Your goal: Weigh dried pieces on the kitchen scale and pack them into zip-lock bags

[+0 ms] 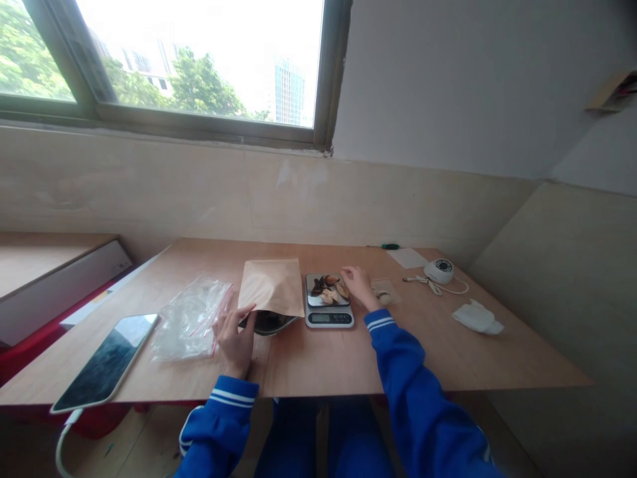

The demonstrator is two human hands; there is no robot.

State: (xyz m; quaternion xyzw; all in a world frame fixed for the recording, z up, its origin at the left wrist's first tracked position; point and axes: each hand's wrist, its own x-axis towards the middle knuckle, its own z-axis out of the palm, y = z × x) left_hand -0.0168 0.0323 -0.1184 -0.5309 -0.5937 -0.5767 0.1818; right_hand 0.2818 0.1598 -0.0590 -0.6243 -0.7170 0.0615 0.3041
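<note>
Across the lower middle of the frame, a light wooden table [318, 362] beneath a window [199, 66]. Near its centre, a digital kitchen scale [328, 317] with a dark glossy platform, and on that platform a small heap of brown and tan dried pieces [329, 289], their exact kind too small to tell. Right at the heap's edge, the right hand [359, 285], half curled and reaching in from the right of the platform, its fingers [348, 273] just beside the nearest pieces. Whether those fingers touch or pinch a piece: impossible to tell.

Left of the scale and just beside it, a tilted kraft paper envelope [271, 287], its lower part resting over a dark bowl [269, 323]. Against the envelope's lower left edge, the left hand [233, 338], partly open, fingers raised and spread. Firm hold or light touch: impossible to tell.

Further left, a clear plastic zip bag [189, 318] with a red seal, then a smartphone [107, 362] with a white cable [62, 448]. Right of the scale, a small kraft paper square [384, 292]; beyond it, a white dome camera [438, 270] with its cord, a crumpled white cloth [476, 317], a sheet of paper [407, 258] and a green marker [391, 246]. On both arms, blue sleeves [393, 372] with white stripes.
</note>
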